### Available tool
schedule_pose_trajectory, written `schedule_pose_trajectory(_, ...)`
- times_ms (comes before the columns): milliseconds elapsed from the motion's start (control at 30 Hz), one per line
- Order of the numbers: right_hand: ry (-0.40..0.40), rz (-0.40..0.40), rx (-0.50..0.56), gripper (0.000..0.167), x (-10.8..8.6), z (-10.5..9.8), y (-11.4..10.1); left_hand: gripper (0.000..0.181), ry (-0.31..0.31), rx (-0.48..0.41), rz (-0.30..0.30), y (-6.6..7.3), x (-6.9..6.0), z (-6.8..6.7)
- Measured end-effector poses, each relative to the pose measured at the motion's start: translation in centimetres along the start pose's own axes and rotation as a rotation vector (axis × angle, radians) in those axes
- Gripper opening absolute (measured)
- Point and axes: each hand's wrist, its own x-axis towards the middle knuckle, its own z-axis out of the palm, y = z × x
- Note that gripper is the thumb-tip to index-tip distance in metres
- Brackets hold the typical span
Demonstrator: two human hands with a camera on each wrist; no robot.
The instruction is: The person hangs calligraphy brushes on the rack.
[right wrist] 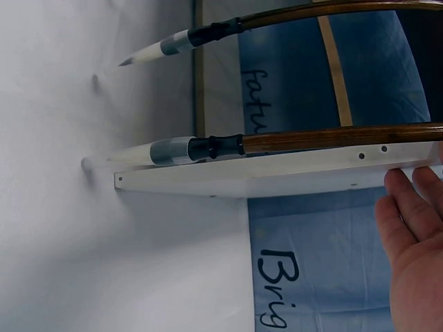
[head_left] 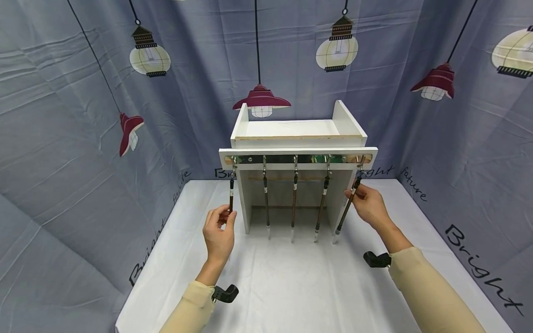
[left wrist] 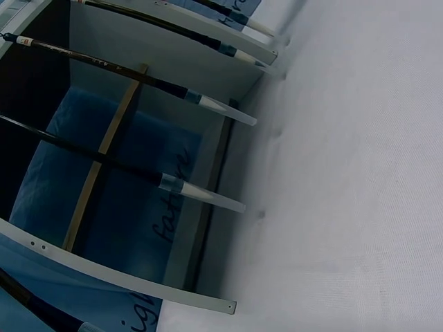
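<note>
Several calligraphy brushes hang tip-down from hooks on a white rack [head_left: 297,151]. In the head view my left hand [head_left: 219,233] pinches the leftmost brush [head_left: 231,192] by its handle and covers its lower part. My right hand [head_left: 369,206] holds the handle of the rightmost brush [head_left: 344,212], which slants with its tip toward the lower left. That brush has a brown handle [right wrist: 346,136] and a pale tip in the right wrist view, above the curled fingers of the right hand [right wrist: 419,256]. No part of the left hand shows in the left wrist view.
Between the held ones hang a left inner brush [head_left: 267,203], a middle brush [head_left: 294,199] and a right inner brush [head_left: 322,203]. An open-topped white tray [head_left: 291,128] forms the rack's top. White cloth [head_left: 287,286] covers the table; a blue-grey curtain [head_left: 200,92] surrounds it.
</note>
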Motion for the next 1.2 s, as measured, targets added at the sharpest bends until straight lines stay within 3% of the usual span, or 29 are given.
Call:
schedule_pose_trajectory(267, -0.004, 0.010, 0.009, 0.055, -0.1, 0.0, 0.0, 0.021, 0.009, 0.007, 0.005, 0.1, -0.1, 0.6)
schedule_pose_trajectory(467, 0.006, -0.002, 0.008, 0.054, -0.2, -0.1, 0.2, 0.020, 0.021, 0.019, 0.036, 2.3, 0.3, 0.6)
schedule_pose_trajectory(600, 0.014, -0.015, 0.004, 0.053, -0.1, -0.1, 0.3, 0.021, 0.026, 0.016, 0.045, 2.8, 0.4, 0.7)
schedule_pose_trajectory(700, 0.017, -0.019, 0.006, 0.054, -0.1, -0.2, 0.3, 0.021, 0.029, 0.006, 0.032, 2.1, 0.3, 1.0)
schedule_pose_trajectory(933, 0.012, 0.002, 0.025, 0.054, 0.0, -0.1, 0.2, 0.022, 0.017, 0.036, 0.012, -0.9, 0.0, 1.9)
schedule_pose_trajectory(1200, 0.005, 0.007, 0.019, 0.053, 0.0, 0.0, -0.1, 0.019, -0.020, 0.043, 0.013, -1.9, 0.5, 2.4)
